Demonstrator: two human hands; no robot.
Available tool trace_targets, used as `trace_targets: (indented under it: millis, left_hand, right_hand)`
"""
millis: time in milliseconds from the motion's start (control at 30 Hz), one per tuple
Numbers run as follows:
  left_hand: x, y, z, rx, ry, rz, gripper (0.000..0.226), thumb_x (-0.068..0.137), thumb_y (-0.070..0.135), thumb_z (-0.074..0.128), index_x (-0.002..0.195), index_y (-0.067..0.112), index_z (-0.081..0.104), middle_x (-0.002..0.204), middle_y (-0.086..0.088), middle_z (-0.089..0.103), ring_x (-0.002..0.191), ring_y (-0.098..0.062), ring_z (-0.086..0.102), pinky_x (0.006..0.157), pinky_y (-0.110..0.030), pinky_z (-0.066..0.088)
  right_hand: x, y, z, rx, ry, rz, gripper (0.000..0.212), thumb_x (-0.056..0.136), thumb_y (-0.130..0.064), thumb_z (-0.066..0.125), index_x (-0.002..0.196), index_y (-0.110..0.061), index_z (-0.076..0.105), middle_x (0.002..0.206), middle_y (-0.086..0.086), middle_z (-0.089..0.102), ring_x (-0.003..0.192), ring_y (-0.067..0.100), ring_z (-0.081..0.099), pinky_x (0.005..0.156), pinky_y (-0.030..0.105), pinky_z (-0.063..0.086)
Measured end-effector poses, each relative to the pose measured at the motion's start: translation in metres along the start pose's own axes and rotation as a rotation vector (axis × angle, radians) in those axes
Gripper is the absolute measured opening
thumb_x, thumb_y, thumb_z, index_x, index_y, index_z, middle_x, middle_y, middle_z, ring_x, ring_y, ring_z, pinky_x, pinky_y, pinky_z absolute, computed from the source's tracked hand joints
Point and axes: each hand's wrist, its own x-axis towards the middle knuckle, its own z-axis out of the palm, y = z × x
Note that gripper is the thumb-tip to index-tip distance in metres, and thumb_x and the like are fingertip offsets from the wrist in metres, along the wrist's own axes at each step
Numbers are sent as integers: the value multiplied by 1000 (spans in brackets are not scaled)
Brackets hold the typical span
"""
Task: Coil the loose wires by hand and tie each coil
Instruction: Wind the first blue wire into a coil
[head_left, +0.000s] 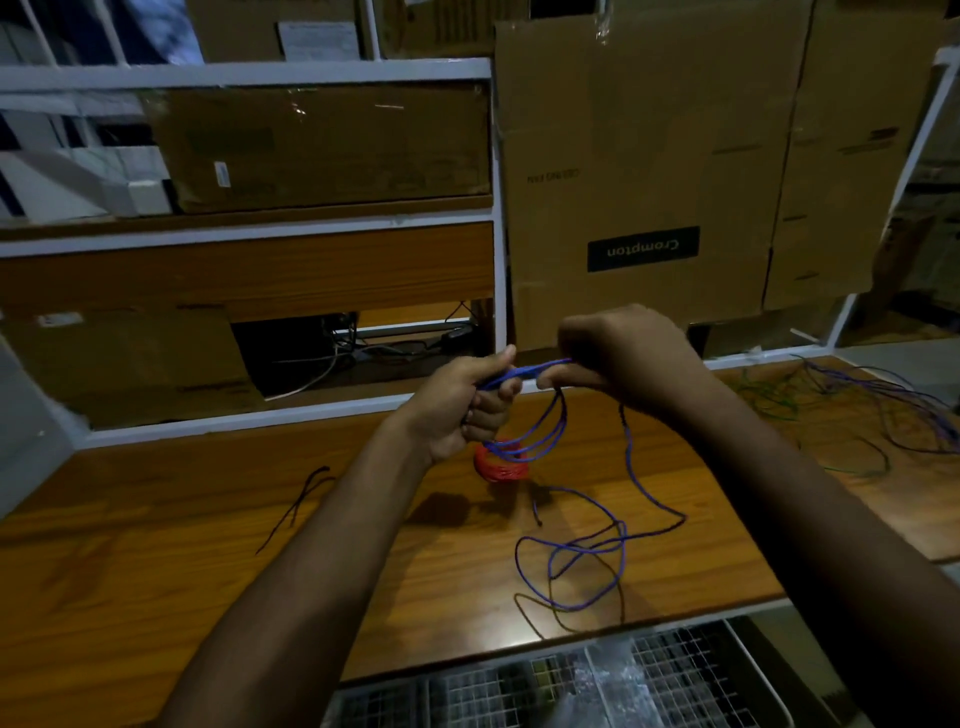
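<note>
Head view looks down over both forearms to a wooden tabletop (156, 545), and both hands are up above it, working one blue wire (571, 545). Left hand (462, 405) has its fingers (488, 415) curled tight round a bunch of blue loops, thumb laid along the top of the strand. Right hand (623, 353), just beside the left hand, is knuckles-up with its fingers closed on the same blue strand, so a short taut stretch of wire runs between the two fists. Below the left hand hang several blue loops, a small coil in the making, and right behind those loops a red coil (501, 465) lies on the wood. From the right hand a long blue tail drops down and sprawls in loose, crossing curves on the tabletop, nearer the viewer than the red coil, one free end pointing back toward it. Well off to the left of the red coil lies a thin dark wire (296, 509). Far to the right of it, a tangle of purple and green wires (857, 410) spreads over the wood. Behind the hands stands a large cardboard box (649, 156) with an upside-down label.
</note>
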Motion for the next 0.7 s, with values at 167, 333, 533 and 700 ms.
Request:
trace_targets:
  millis: [167,333,533,700]
  left_hand:
    - [-8,9,-19,-195,68,24,36,93,39,45,62,20,38,43,10,25,34,-3,20,37,-20,7]
    - [-9,16,-31,-236,95,46,44,102,39,36,63,22,38,45,10,24,34,-3,20,35,-19,10]
    - [-5,15,-37,-355,118,102,47,102,38,36,58,22,41,44,10,25,42,-7,8,39,-20,6]
    - [7,6,-43,-298,214,109,45,105,39,34,63,22,38,45,10,26,33,-4,22,33,-19,14]
  right_hand:
    - [-11,23,31,157,4,11,42,81,-4,74,117,-23,63,122,-5,51,114,13,46,88,21,41]
    - [-23,24,49,377,141,87,51,80,14,65,122,-16,63,102,-3,69,89,7,68,79,27,59]
    - [-31,26,87,165,123,137,20,91,-9,65,100,-24,75,100,-7,64,97,16,51,78,36,45]
    - [-39,9,92,533,170,56,23,87,0,69,95,-21,75,89,-7,66,84,9,65,72,13,46]
